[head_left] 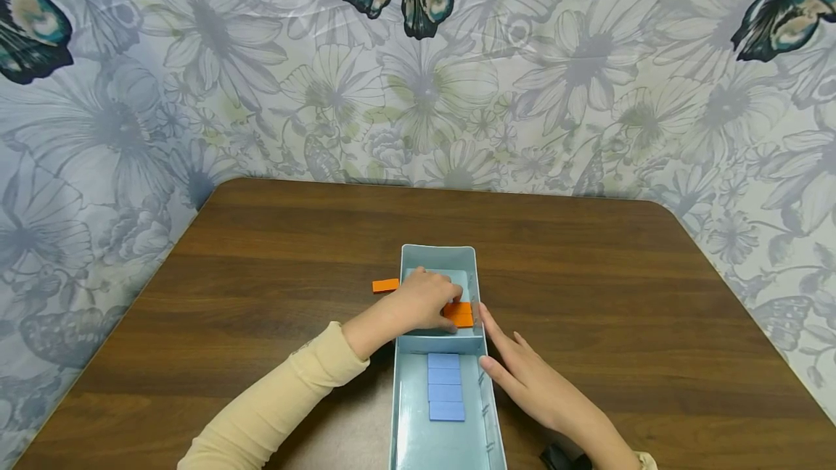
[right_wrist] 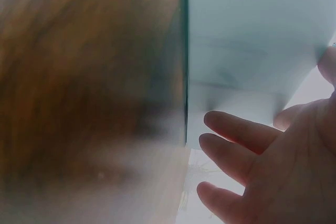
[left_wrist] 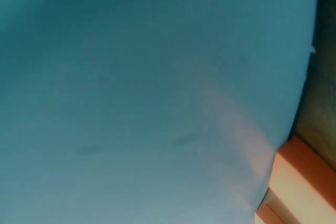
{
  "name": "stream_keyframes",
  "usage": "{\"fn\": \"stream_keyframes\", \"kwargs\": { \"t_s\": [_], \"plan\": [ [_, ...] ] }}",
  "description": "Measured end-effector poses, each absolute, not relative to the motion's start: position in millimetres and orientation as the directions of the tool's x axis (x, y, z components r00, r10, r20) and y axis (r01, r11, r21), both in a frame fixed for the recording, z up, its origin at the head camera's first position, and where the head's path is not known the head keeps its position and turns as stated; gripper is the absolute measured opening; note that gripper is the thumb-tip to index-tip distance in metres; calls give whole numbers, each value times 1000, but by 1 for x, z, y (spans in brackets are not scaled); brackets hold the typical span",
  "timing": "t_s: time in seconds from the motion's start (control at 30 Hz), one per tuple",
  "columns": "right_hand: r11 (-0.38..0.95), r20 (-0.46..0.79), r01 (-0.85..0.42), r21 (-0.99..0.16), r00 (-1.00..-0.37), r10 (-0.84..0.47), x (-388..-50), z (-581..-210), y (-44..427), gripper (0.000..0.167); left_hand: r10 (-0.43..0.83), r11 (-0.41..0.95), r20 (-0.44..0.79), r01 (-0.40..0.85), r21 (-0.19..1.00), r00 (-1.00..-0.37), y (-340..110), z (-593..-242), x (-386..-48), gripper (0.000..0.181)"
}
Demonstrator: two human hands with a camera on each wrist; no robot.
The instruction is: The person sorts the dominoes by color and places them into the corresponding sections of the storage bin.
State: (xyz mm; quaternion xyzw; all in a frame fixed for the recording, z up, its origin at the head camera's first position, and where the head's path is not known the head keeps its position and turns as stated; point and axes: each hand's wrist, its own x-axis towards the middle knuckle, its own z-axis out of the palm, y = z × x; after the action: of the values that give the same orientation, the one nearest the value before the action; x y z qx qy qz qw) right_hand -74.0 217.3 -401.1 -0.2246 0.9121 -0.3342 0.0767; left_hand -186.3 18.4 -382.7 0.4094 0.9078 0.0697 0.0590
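A long light-blue box (head_left: 408, 441) with a crosswise divider stands on the table. My left hand (head_left: 427, 299) reaches into its far compartment and pinches an orange block (head_left: 460, 315), thumb on the near side and fingers on the far side. The fingertips partly hide it, so I cannot tell how many orange pieces lie there. Along the box's right wall, my right hand (head_left: 529, 379) rests with spread, extended fingers; the right wrist view shows those fingers (right_wrist: 231, 153) against the outer wall. A row of several blue blocks (head_left: 445, 386) lies in the near compartment.
Another orange block (head_left: 385, 286) lies on the brown table (head_left: 294, 238), just left of the box; orange pieces (left_wrist: 310, 182) also show in the left wrist view. A black object (head_left: 563, 457) sits beneath the right forearm. Patterned cloth (head_left: 424, 107) hangs behind the table.
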Motion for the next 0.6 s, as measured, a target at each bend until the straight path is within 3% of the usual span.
{"fn": "stream_keyframes", "kwargs": {
  "t_s": [0.6],
  "plan": [
    [685,-2,-343,-643,-893,-450,-74,-402,218,64,753,654,-48,737,173,-656,18,-383,-184,30]
  ]
}}
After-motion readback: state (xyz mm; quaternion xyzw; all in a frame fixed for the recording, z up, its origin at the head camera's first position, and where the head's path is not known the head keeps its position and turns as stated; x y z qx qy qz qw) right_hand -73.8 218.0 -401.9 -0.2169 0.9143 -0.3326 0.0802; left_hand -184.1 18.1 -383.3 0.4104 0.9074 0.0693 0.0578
